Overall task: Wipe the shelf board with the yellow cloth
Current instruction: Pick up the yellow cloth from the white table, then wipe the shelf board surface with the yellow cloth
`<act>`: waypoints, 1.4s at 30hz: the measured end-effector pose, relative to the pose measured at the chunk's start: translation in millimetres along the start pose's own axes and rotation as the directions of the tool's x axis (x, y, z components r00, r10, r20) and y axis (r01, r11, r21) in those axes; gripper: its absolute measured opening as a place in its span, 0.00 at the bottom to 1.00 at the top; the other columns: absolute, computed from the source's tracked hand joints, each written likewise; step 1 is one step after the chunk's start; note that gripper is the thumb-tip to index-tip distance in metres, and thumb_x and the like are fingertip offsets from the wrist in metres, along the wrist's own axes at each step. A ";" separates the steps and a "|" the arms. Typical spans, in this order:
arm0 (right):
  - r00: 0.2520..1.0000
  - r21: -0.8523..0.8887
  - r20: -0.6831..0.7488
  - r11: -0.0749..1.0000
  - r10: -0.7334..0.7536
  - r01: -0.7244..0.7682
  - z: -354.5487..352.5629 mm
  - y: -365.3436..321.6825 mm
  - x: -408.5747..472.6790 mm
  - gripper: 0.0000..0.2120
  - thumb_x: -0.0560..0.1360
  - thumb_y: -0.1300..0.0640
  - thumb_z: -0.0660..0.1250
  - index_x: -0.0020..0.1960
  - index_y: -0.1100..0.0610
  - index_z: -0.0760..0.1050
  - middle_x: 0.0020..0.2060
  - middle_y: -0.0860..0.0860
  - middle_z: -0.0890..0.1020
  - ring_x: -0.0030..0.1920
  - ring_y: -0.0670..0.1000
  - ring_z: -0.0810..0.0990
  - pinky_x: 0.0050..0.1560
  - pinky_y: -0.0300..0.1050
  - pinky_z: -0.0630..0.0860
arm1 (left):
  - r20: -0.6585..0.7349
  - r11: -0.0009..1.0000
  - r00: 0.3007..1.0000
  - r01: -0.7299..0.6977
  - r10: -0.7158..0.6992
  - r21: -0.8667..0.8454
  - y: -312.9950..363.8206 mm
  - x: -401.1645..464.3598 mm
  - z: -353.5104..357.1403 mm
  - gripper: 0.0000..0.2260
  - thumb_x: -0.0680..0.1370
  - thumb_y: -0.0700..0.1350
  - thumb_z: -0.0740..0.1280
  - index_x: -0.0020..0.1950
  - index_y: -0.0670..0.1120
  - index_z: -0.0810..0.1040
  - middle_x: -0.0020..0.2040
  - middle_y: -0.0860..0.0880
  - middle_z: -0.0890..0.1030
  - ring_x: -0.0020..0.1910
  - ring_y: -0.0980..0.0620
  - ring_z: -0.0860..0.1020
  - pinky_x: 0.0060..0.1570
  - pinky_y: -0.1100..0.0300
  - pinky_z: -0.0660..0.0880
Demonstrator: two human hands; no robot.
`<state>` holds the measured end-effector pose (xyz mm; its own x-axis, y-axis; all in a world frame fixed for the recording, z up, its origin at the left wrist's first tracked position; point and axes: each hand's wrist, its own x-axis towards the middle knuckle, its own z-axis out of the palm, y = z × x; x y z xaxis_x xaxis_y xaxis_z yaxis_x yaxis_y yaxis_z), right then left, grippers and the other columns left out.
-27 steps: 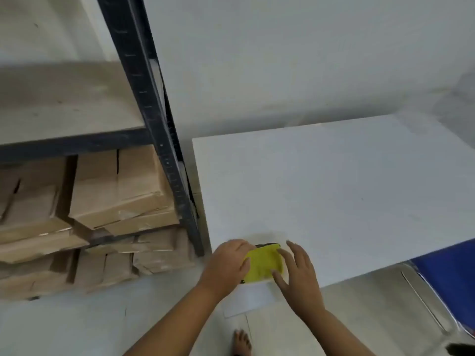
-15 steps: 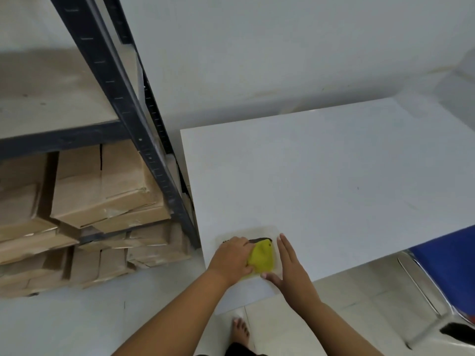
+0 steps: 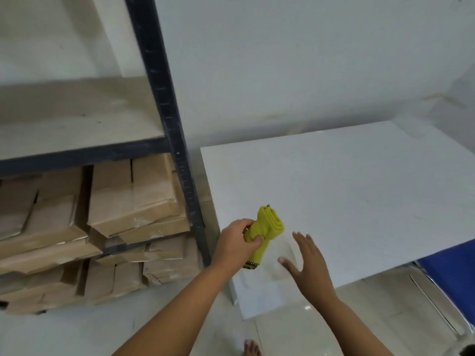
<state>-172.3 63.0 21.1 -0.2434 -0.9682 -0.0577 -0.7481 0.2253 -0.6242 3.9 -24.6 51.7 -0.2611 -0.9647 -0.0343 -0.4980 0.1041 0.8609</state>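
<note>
A folded yellow cloth (image 3: 267, 228) with a dark patterned edge is lifted off the near left corner of a large white shelf board (image 3: 347, 191) that lies flat. My left hand (image 3: 237, 242) grips the cloth around its middle, fingers curled round it. My right hand (image 3: 305, 260) hovers just to the right of the cloth with fingers spread and straight, holding nothing, above a clear plastic sheet (image 3: 279, 258) lying on the board's corner.
A dark metal rack post (image 3: 169, 119) stands left of the board, with a bare beige shelf (image 3: 74, 116) and stacked cardboard boxes (image 3: 108, 201) beneath. A blue chair (image 3: 452, 273) sits under the board's right edge. A bare foot (image 3: 252, 348) stands on the tiled floor.
The cloth lay on the board under both hands; now my left hand has lifted it up and my right hand has let go and moved right. The camera has tilted upward.
</note>
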 end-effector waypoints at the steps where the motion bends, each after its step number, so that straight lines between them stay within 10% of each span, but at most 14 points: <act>1: 0.999 0.136 -0.043 0.991 0.017 -0.011 -1.1 -21.3 -0.8 0.36 0.68 0.32 0.58 0.72 0.47 0.60 0.69 0.44 0.68 0.72 0.46 0.62 0.68 0.44 0.63 | -0.033 0.999 0.999 -0.003 0.002 -0.044 3.6 -4.7 -16.0 0.12 0.70 0.48 0.71 0.52 0.52 0.78 0.45 0.55 0.79 0.43 0.56 0.77 0.43 0.60 0.75; 5: 0.999 0.604 -0.037 0.796 -0.024 0.041 3.8 -124.0 -7.2 0.20 0.71 0.38 0.62 0.63 0.36 0.68 0.54 0.37 0.80 0.56 0.38 0.78 0.50 0.29 0.73 | -0.132 0.972 0.991 -0.062 0.033 -0.225 10.8 -36.2 -83.1 0.17 0.69 0.50 0.74 0.55 0.57 0.75 0.47 0.56 0.81 0.46 0.59 0.79 0.44 0.62 0.77; 8: 0.989 0.822 0.047 0.568 -0.144 0.044 24.0 -194.7 -17.2 0.17 0.73 0.46 0.63 0.62 0.42 0.73 0.56 0.44 0.82 0.57 0.46 0.80 0.53 0.43 0.78 | -0.221 0.957 0.967 -0.175 0.124 -0.232 7.9 -64.1 -133.7 0.17 0.69 0.50 0.74 0.53 0.63 0.73 0.48 0.60 0.80 0.46 0.63 0.78 0.43 0.68 0.75; 14: 0.976 0.969 0.167 0.208 -0.142 -0.135 78.1 -298.8 -31.9 0.17 0.73 0.49 0.62 0.60 0.53 0.77 0.55 0.56 0.82 0.56 0.57 0.81 0.52 0.52 0.80 | -0.252 0.921 0.905 -0.271 0.343 0.280 -29.3 -105.6 -238.6 0.30 0.68 0.60 0.71 0.68 0.55 0.71 0.60 0.60 0.70 0.61 0.57 0.65 0.62 0.65 0.61; 29: 0.911 0.503 -0.388 0.796 -0.140 0.336 63.6 -413.7 92.1 0.04 0.72 0.48 0.69 0.41 0.45 0.75 0.36 0.45 0.80 0.39 0.48 0.79 0.35 0.41 0.71 | -0.028 0.743 0.937 -0.257 0.347 0.619 -64.0 41.2 -414.1 0.17 0.79 0.51 0.59 0.67 0.50 0.72 0.65 0.53 0.72 0.65 0.54 0.68 0.63 0.60 0.63; 37: 0.794 0.021 -0.507 0.917 -0.335 0.399 90.1 -417.2 151.2 0.12 0.70 0.53 0.72 0.48 0.48 0.70 0.42 0.43 0.75 0.42 0.47 0.72 0.37 0.43 0.70 | 0.083 0.724 0.953 -0.275 0.290 0.632 -87.1 111.3 -429.7 0.20 0.79 0.56 0.57 0.68 0.51 0.70 0.67 0.53 0.72 0.64 0.54 0.68 0.61 0.61 0.62; 42: 0.847 0.023 -0.429 0.933 -0.315 0.359 114.5 -400.4 165.9 0.08 0.72 0.53 0.70 0.50 0.50 0.74 0.41 0.42 0.74 0.42 0.48 0.72 0.36 0.37 0.65 | 0.060 0.715 0.930 -0.319 0.363 0.622 -104.0 122.0 -424.1 0.19 0.78 0.57 0.56 0.67 0.52 0.70 0.65 0.54 0.70 0.65 0.55 0.67 0.64 0.62 0.61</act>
<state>157.6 -200.3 172.2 -0.2352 -0.8440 0.4820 -0.7715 -0.1395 -0.6208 374.5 -255.7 173.3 -0.4729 -0.8447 0.2507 -0.7873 0.5328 0.3104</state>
